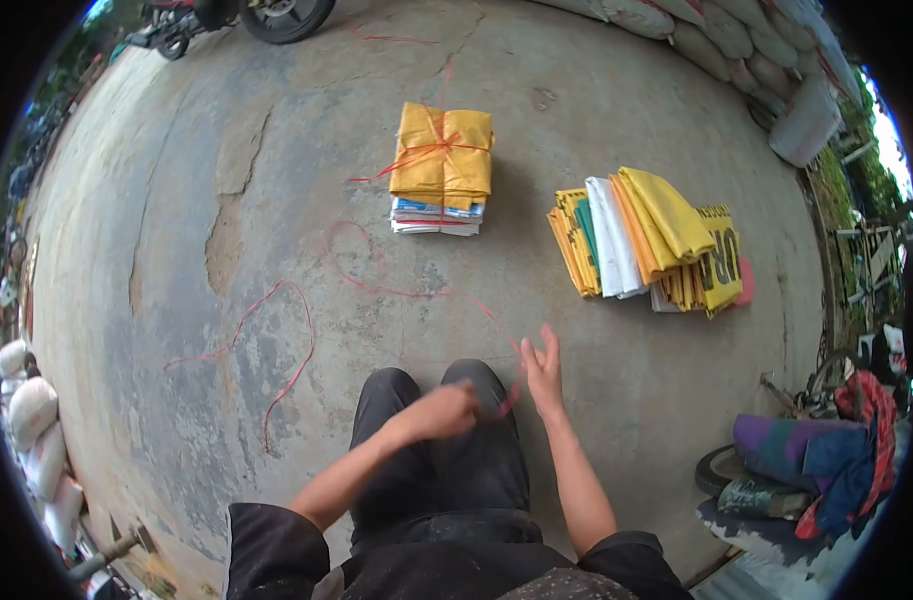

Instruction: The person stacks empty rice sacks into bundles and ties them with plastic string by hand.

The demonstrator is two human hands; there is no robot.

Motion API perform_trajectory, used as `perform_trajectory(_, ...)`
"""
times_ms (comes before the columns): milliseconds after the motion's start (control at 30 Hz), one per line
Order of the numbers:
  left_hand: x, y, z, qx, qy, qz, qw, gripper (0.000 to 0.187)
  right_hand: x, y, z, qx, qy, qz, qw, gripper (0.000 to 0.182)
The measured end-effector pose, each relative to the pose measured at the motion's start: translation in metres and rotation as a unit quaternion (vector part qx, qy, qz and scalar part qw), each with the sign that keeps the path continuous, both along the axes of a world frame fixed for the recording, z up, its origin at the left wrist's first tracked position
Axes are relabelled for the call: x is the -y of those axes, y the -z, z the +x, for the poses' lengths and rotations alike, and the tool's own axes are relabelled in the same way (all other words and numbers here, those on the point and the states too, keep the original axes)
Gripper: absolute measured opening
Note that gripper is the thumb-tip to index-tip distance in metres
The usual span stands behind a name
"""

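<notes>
1. Pinching the red string (377,288) in my left hand (445,410), fist shut on it above my knees; my right hand (544,372) stands open, fingers spread, the string running past its palm.
2. It looks light, limp and thin, likely slippery; best gripped wrapped round a finger.
3. It trails over the concrete (177,200) toward the tied bundle (443,168); loose sacks (649,240) lie right.

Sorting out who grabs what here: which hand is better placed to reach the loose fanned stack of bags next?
Probably the right hand: it is open and nearer the fanned stack, while the left hand is closed around the red string.
</notes>
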State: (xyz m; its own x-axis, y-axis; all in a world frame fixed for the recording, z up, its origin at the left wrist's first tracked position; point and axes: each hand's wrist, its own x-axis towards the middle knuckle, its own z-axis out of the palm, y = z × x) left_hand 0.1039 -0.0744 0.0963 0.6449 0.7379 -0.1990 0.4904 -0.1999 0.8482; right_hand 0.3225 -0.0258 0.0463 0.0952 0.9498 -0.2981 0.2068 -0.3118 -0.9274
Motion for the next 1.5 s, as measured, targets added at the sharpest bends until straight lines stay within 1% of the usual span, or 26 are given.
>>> perform_trajectory(67,0.01,-0.024,0.007,0.058,0.14,-0.074,0.986,0.019,-0.012,-0.022,-0.001,-0.052,0.064,0.015,0.996,0.073)
perform_trajectory(100,0.013,-0.034,0.01,0.056,0.151,-0.073,0.984,0.019,-0.015,-0.021,0.004,-0.053,0.075,0.017,0.996,0.073)
perform_trajectory(167,0.013,-0.056,0.014,0.064,0.198,-0.082,0.975,0.013,-0.024,-0.015,0.024,0.202,0.012,0.084,0.976,0.075)
perform_trajectory(200,0.009,-0.075,0.015,0.064,0.207,-0.081,0.973,0.013,-0.033,-0.008,0.038,0.205,0.021,0.084,0.975,0.075)
perform_trajectory(267,-0.003,-0.109,0.014,0.261,0.156,-0.037,0.952,0.012,-0.053,0.006,0.072,0.16,0.061,0.053,0.984,0.07)
perform_trajectory(300,-0.011,-0.112,0.012,0.262,0.159,-0.04,0.951,0.012,-0.065,0.006,0.089,0.095,0.144,0.053,0.984,0.063)
perform_trajectory(333,-0.019,-0.113,0.009,0.374,0.114,-0.096,0.915,0.014,-0.079,0.007,0.107,0.03,0.225,0.052,0.972,0.056)
perform_trajectory(400,-0.027,-0.093,0.001,0.534,0.009,-0.218,0.817,0.02,-0.112,-0.001,0.137,0.16,0.354,0.181,0.903,0.055)
perform_trajectory(467,-0.04,-0.069,0.0,0.582,-0.153,-0.312,0.735,0.021,-0.152,-0.039,0.16,0.271,0.38,0.304,0.831,0.05)
perform_trajectory(533,-0.068,-0.043,-0.001,0.487,-0.27,-0.35,0.753,0.02,-0.2,-0.065,0.197,0.334,0.357,0.383,0.784,0.047)
perform_trajectory(600,-0.097,-0.021,0.007,0.33,-0.377,-0.384,0.776,0.023,-0.249,-0.094,0.229,0.438,0.3,0.369,0.763,0.048)
perform_trajectory(700,-0.133,0.06,0.028,0.28,-0.413,-0.385,0.776,0.024,-0.321,-0.098,0.264,0.484,0.231,0.273,0.799,0.057)
perform_trajectory(767,-0.158,0.077,0.064,0.259,-0.428,-0.391,0.773,0.03,-0.351,-0.077,0.279,0.505,0.044,0.052,0.861,0.074)
perform_trajectory(833,-0.189,0.087,0.098,0.271,-0.405,-0.451,0.748,0.039,-0.344,-0.069,0.243,0.705,-0.147,-0.016,0.694,0.083)
perform_trajectory(900,-0.217,0.084,0.141,0.259,-0.423,-0.428,0.756,0.057,-0.345,-0.009,0.24,0.68,-0.19,-0.045,0.707,0.087)
perform_trajectory(967,-0.245,0.095,0.175,0.194,-0.434,-0.395,0.786,0.082,-0.317,0.036,0.218,0.599,-0.123,-0.044,0.79,0.084)
perform_trajectory(1000,-0.258,0.1,0.192,0.15,-0.45,-0.336,0.814,0.093,-0.307,0.048,0.213,0.602,-0.127,-0.047,0.787,0.084)
perform_trajectory(1033,-0.269,0.102,0.205,0.106,-0.464,-0.275,0.835,0.104,-0.298,0.057,0.211,0.583,-0.103,-0.027,0.806,0.083)
perform_trajectory(1067,-0.276,0.105,0.216,0.109,-0.464,-0.282,0.833,0.104,-0.291,0.064,0.211,0.563,-0.079,-0.007,0.823,0.082)
perform_trajectory(1133,-0.289,0.099,0.235,0.131,-0.458,-0.229,0.849,0.12,-0.286,0.051,0.206,0.547,-0.079,-0.003,0.833,0.081)
perform_trajectory(1167,-0.295,0.112,0.25,0.078,-0.457,-0.22,0.858,0.129,-0.287,0.05,0.208,0.524,-0.076,0.007,0.848,0.083)
perform_trajectory(1267,-0.301,0.122,0.262,0.106,-0.476,-0.255,0.835,0.131,-0.299,0.062,0.232,0.487,-0.07,0.061,0.868,0.094)
perform_trajectory(1300,-0.302,0.133,0.266,0.069,-0.473,-0.236,0.846,0.116,-0.301,0.055,0.236,0.401,-0.07,0.035,0.913,0.098)
perform_trajectory(1333,-0.304,0.135,0.266,0.066,-0.471,-0.238,0.847,0.116,-0.304,0.053,0.24,0.31,-0.071,0.008,0.948,0.102)
perform_trajectory(1467,-0.31,0.139,0.26,0.08,-0.47,-0.287,0.831,0.11,-0.329,0.066,0.28,0.16,-0.04,-0.089,0.982,0.106)
perform_trajectory(1500,-0.311,0.141,0.259,0.096,-0.473,-0.294,0.825,0.108,-0.33,0.064,0.277,0.118,-0.026,-0.157,0.98,0.099)
